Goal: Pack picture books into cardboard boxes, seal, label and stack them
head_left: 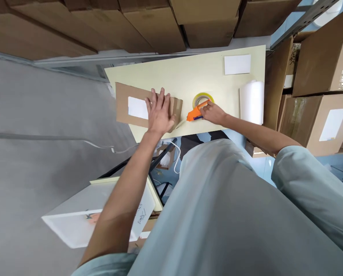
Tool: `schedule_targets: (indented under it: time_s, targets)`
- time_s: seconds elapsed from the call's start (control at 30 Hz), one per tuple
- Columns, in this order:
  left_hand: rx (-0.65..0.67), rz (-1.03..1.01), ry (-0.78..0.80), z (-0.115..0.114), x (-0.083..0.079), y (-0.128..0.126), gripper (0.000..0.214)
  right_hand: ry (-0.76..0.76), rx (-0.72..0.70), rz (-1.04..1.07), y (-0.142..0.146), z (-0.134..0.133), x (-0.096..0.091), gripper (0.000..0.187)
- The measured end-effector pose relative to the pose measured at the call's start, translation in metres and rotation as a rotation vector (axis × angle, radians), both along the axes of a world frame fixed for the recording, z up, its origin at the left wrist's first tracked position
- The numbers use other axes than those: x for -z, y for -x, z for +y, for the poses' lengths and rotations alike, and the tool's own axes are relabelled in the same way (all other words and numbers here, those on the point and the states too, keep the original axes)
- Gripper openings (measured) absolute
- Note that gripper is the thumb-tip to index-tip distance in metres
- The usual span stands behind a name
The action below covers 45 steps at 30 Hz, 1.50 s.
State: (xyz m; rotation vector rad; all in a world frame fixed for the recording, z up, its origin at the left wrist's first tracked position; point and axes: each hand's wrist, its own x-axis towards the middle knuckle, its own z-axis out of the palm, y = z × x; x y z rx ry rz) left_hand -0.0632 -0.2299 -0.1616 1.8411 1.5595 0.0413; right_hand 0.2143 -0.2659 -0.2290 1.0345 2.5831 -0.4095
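A flat brown cardboard parcel [125, 104] with a white label [137, 107] lies on the pale yellow table [183, 73]. My left hand [159, 112] rests flat on the parcel's right end, fingers stretched out. My right hand [213, 112] is closed around the handle of an orange tape dispenser [195, 112] carrying a roll of yellowish tape [202, 98], just right of the parcel. The dispenser's nose points toward the parcel's right edge.
A white roll of foam wrap [252, 101] stands at the table's right edge and a white label sheet [237, 64] lies at the far right corner. Stacked cardboard boxes [148, 23] line the back and right. A white bin [82, 222] sits lower left.
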Motion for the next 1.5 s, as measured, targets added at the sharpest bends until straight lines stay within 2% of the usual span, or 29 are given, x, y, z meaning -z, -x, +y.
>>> schedule_targets:
  time_s: [0.1,0.17,0.23,0.37,0.43,0.53,0.63,0.77,0.87,0.93,1.0,1.1,1.2,1.27,1.33,1.4,1.5]
  targets:
    - [-0.088,0.062,-0.057,-0.023,0.001,-0.015,0.070,0.031,0.000,0.037,0.026,-0.029,-0.007,0.044]
    - [-0.206,0.108,-0.103,-0.034,0.007,-0.031,0.060,0.058,0.013,0.052,0.038,-0.045,-0.008,0.045]
    - [-0.334,0.145,-0.146,-0.039,0.015,-0.045,0.058,0.086,0.043,0.054,0.044,-0.057,-0.006,0.045]
    - [-0.525,0.258,-0.195,-0.039,0.032,-0.052,0.079,0.108,0.111,0.063,0.044,-0.071,-0.002,0.043]
    - [-0.530,0.261,-0.159,-0.039,0.038,-0.047,0.094,0.107,0.120,0.081,0.042,-0.076,0.000,0.043]
    - [-0.501,0.220,-0.142,-0.040,0.044,-0.040,0.103,0.115,0.117,0.121,0.036,-0.082,-0.001,0.042]
    - [-0.508,0.186,-0.209,-0.043,0.046,-0.037,0.103,0.120,0.110,0.114,0.010,-0.088,-0.006,0.045]
    - [-0.450,0.077,-0.242,-0.050,0.046,-0.033,0.104,0.116,0.076,-0.018,-0.065,-0.089,-0.022,0.042]
    - [-0.358,0.036,-0.249,-0.058,0.045,-0.027,0.104,0.055,0.131,-0.086,-0.116,-0.075,-0.033,0.042]
    - [-0.293,0.013,-0.249,-0.064,0.044,-0.023,0.103,0.006,0.174,-0.079,-0.129,-0.055,-0.034,0.046]
    - [-0.218,-0.029,-0.236,-0.069,0.043,-0.017,0.103,-0.020,0.212,-0.049,-0.122,-0.032,-0.030,0.051]
    - [-0.074,-0.085,-0.212,-0.079,0.040,-0.002,0.100,-0.010,0.251,0.007,-0.091,-0.005,-0.022,0.053]
    - [0.052,-0.100,-0.200,-0.093,0.032,0.021,0.094,0.053,0.249,0.079,-0.055,0.002,-0.018,0.051]
    - [0.082,-0.106,-0.185,-0.103,0.026,0.035,0.091,0.099,0.233,0.137,-0.035,-0.004,-0.019,0.051]
    - [0.030,-0.099,-0.181,-0.107,0.021,0.043,0.091,0.121,0.217,0.174,-0.020,-0.012,-0.021,0.054]
    - [-0.086,-0.082,-0.207,-0.098,0.021,0.041,0.089,0.120,0.204,0.180,-0.011,-0.020,-0.021,0.056]
    - [-0.257,-0.051,-0.291,-0.059,0.035,0.017,0.077,0.097,0.195,0.161,-0.006,-0.026,-0.019,0.055]
